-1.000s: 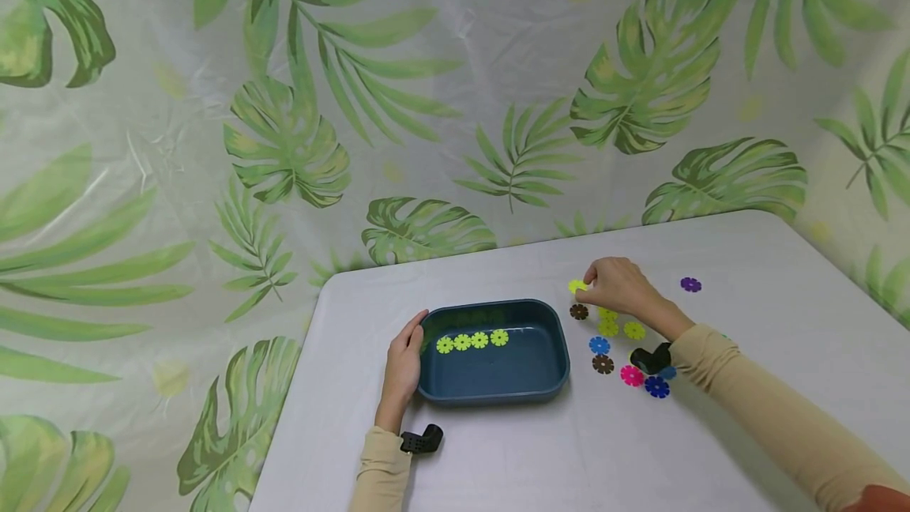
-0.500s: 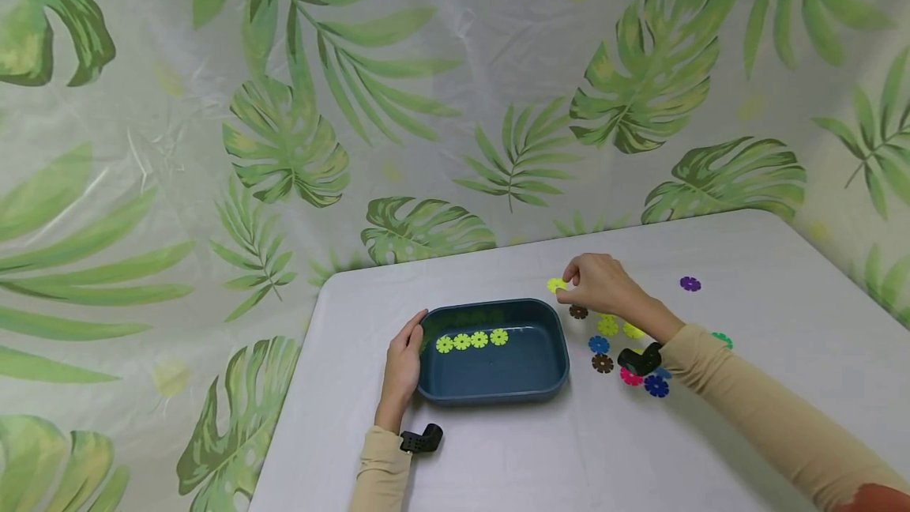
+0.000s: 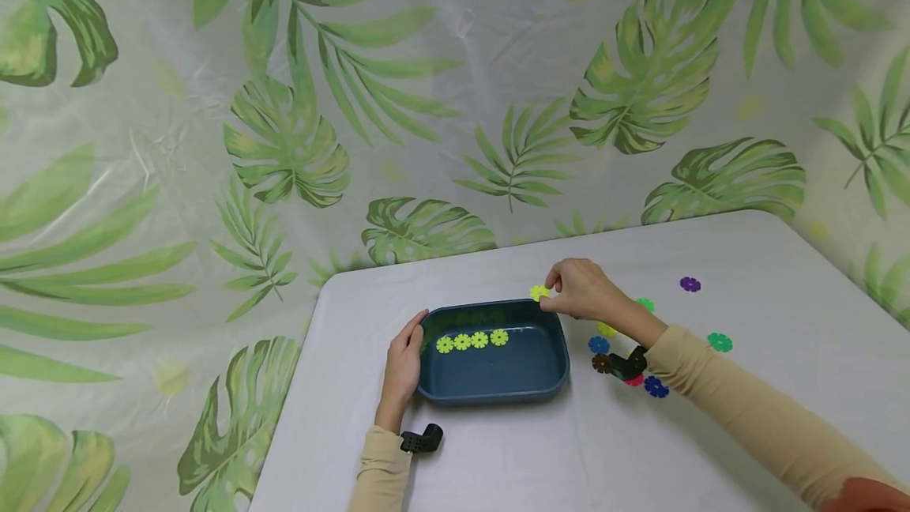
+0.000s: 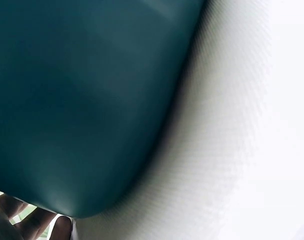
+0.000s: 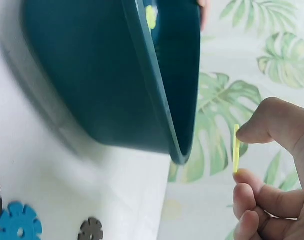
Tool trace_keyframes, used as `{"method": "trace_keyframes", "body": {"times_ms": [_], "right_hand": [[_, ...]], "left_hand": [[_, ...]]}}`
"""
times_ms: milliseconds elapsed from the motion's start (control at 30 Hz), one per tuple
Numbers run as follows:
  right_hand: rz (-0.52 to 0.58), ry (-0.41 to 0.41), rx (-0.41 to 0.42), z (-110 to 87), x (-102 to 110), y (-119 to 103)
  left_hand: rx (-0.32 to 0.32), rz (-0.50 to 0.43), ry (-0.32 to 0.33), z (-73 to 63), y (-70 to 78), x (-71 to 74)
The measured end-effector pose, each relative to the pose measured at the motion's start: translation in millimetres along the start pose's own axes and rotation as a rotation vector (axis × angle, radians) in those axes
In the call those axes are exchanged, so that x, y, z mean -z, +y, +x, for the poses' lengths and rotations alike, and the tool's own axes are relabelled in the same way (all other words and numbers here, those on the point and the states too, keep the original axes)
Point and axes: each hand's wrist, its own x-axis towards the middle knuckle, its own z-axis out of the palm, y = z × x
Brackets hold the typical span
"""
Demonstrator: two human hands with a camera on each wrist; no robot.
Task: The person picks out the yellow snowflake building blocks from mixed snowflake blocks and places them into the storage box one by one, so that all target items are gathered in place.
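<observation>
My right hand (image 3: 584, 291) pinches a yellow-green snowflake disc (image 3: 539, 292) between thumb and fingers above the far right corner of a dark blue basin (image 3: 490, 399). Edge-on, the same disc looks thin in the right wrist view. Against the basin's left side, my left hand (image 3: 401, 366) holds the wall near the rim. A row of several yellow-green discs (image 3: 462, 342) lies on the basin floor. In the left wrist view the basin wall (image 4: 92, 100) fills much of the picture, with fingertips (image 4: 61, 227) at its lower edge.
To the basin's right lie loose discs: light blue (image 3: 599, 345), brown (image 3: 600, 363), dark blue (image 3: 656, 387), pink, yellow and green (image 3: 720, 341). A purple disc (image 3: 690, 284) lies farther off. The forearm hides part of the group. Leaf-print cloth hangs behind the white table (image 3: 498, 464).
My right hand has moved left with the yellow-green disc, from over the loose discs to the basin's far right corner. The left hand and basin have stayed put.
</observation>
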Motion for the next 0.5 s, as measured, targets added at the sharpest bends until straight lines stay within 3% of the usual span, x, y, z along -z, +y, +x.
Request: {"method": "trace_keyframes", "body": {"times_ms": [267,500], "right_hand": [[0.002,-0.038,-0.009,1.9,-8,-16],[-0.01,-0.07,0.031,2.6,-19,-20]], "left_hand": [[-0.003,-0.001,-0.001,0.2,-0.4,0.1],[0.0,-0.005,-0.001,0.1,0.7,-0.4]]}}
